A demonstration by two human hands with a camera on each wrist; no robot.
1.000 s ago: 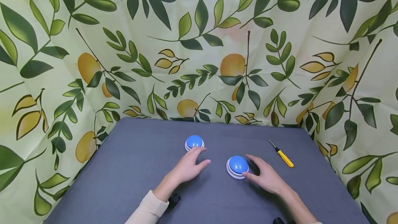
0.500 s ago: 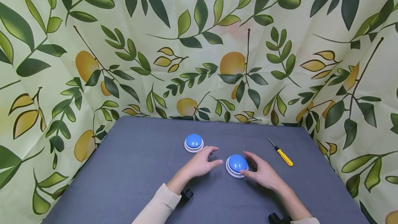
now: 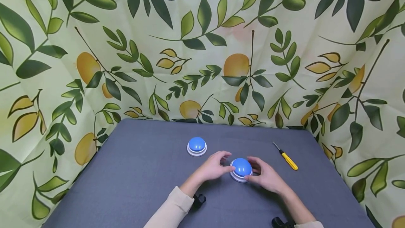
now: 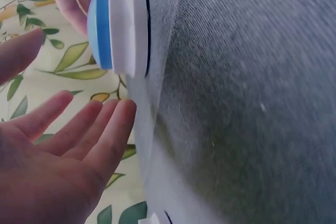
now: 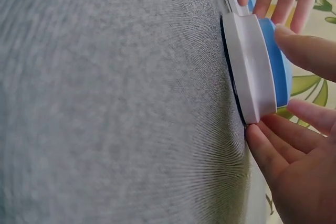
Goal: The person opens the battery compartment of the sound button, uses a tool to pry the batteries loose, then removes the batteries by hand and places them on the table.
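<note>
A blue dome push button with a white round base [image 3: 242, 167] sits on the grey table between the two hands. My right hand [image 3: 268, 176] holds its right side; in the right wrist view the thumb lies at the blue dome and the fingers touch the white base [image 5: 249, 69]. My left hand [image 3: 214, 167] is at the button's left, thumb pointing toward the dome. In the left wrist view the left hand [image 4: 65, 156] has its fingers extended, with a gap between them and the base. A second blue button [image 3: 197, 146] stands farther back, left of the first.
A screwdriver with a yellow and black handle [image 3: 288, 159] lies on the table at the right. The grey table [image 3: 136, 171] ends at a leaf-and-fruit patterned cloth [image 3: 202, 55] hanging behind and along both sides.
My left hand has moved right, from in front of the far button to beside the near one. The right hand stays at the near button with little movement.
</note>
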